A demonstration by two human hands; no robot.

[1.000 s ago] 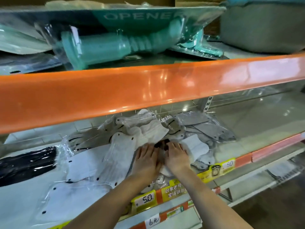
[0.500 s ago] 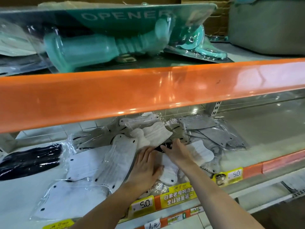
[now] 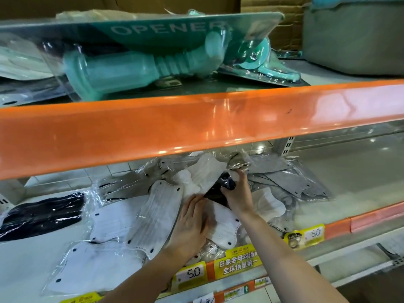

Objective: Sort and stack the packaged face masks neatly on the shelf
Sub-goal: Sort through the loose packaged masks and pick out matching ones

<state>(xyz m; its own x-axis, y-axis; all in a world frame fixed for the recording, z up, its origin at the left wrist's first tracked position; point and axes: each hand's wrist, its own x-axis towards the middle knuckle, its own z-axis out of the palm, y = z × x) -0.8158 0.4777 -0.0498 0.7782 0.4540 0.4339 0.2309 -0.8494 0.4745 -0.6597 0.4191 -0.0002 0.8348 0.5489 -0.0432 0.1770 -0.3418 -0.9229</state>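
The word "OPENER" is printed in pale letters on a teal card inside the blister pack [image 3: 140, 51] lying on the upper level, above the orange shelf beam [image 3: 196, 125], which serves here as the landmark. Below the beam, along the front edge of the lower shelf [image 3: 349, 171], two yellow price tags [image 3: 191, 273] reading "5.0" can be made out, one under the hands and one further right at [image 3: 305, 236]. Between them a yellow label [image 3: 239, 262] with Chinese characters is fixed; its small upper line cannot be read.

Under the beam a loose heap of packaged face masks [image 3: 157, 213] in clear film is spread over the lower shelf. Most are white; a few grey ones [image 3: 284, 180] are seen at the right of the heap, and one dark pack [image 3: 41, 215] lies at the far left. An exact count cannot be given, since the packs overlap.

A black mask pack [image 3: 218, 191] in the middle of the heap, directly beneath the beam, is gripped by the right hand [image 3: 237, 193], its fingers curled round the pack's upper end. The left hand [image 3: 192, 224] is laid flat, fingers straight, on the white packs just beside it.
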